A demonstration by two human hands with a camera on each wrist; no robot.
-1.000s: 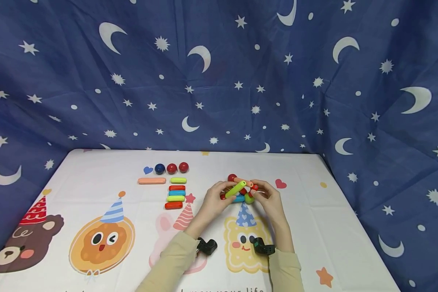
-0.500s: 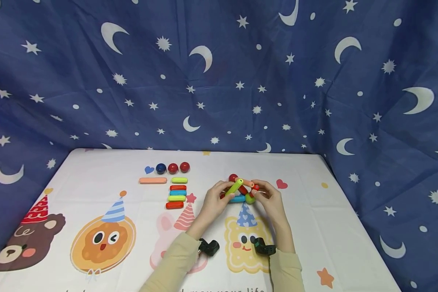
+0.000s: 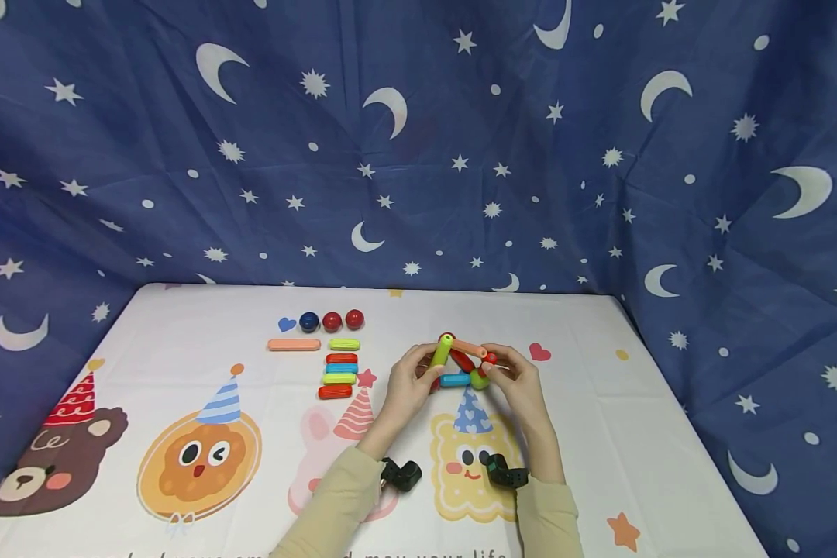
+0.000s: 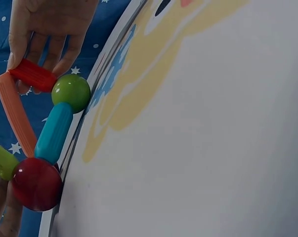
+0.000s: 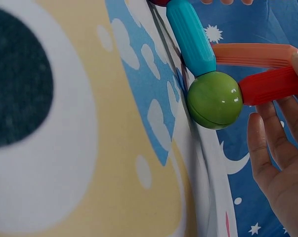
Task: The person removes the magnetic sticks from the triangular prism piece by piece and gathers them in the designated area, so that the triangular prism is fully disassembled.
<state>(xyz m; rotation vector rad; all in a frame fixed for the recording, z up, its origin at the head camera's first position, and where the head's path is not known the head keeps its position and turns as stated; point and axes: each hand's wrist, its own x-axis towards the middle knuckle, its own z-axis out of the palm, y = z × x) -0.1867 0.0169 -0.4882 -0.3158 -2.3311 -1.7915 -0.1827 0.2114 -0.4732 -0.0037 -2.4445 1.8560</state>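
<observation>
Both hands hold up a toy frame of coloured rods and balls at the right of the table. My left hand (image 3: 406, 387) grips a lime-green rod (image 3: 442, 351), which stands nearly upright beside a red ball (image 4: 37, 185). A blue rod (image 4: 54, 132) joins that ball to a green ball (image 5: 214, 100). From the green ball sticks a red rod (image 5: 272, 86), pinched between thumb and fingers of my right hand (image 3: 519, 380). An orange rod (image 3: 469, 348) runs behind, one end close to the right thumb. Another red rod (image 3: 463, 361) shows inside the frame.
Left of the hands lie a dark blue ball (image 3: 309, 322), two red balls (image 3: 332, 322), an orange rod (image 3: 294, 345) and several short rods (image 3: 339, 379). The white table cloth (image 3: 642, 434) has printed cartoons; a starry blue curtain (image 3: 418, 155) hangs behind.
The lime-green rod in my left hand has swung from leaning right to nearly upright, its top end moving left. My right hand keeps its hold almost in place.
</observation>
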